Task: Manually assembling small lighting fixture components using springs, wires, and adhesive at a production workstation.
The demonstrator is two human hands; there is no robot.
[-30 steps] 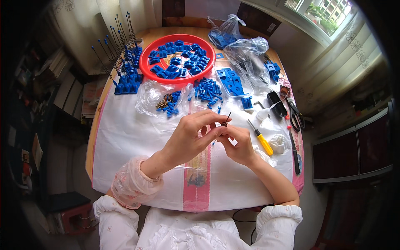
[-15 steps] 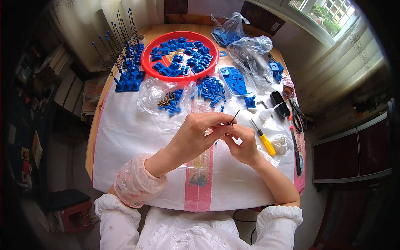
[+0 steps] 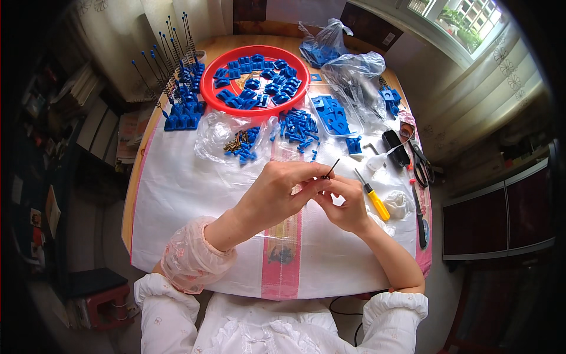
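Note:
Over the middle of the table my two hands meet, both closed in a pinch. A thin black rod (image 3: 334, 167) sticks up between their fingertips, tilted to the right. My left hand (image 3: 289, 186) grips it with thumb and forefinger. My right hand (image 3: 345, 203) pinches at the same spot, just below. A small dark coil-like piece shows at the rod's base, mostly hidden by the fingers. Beyond the hands lies a pile of small blue plastic pins (image 3: 299, 125). To their left is a clear bag (image 3: 212, 138) with blue pins and brass-coloured screws (image 3: 237, 143).
A red round tray (image 3: 205, 88) holds several blue clips. At the far left stand blue blocks (image 3: 184, 118) with upright rods and springs. On the right lie a yellow-handled screwdriver (image 3: 378, 203), scissors (image 3: 421, 168), a knife (image 3: 421, 221) and a clear box (image 3: 354, 127) of blue plates.
Both hands stay nearly in place, with the fingertips slightly closer together. The rod has shifted a little, and a small blue tip below the fingers no longer shows.

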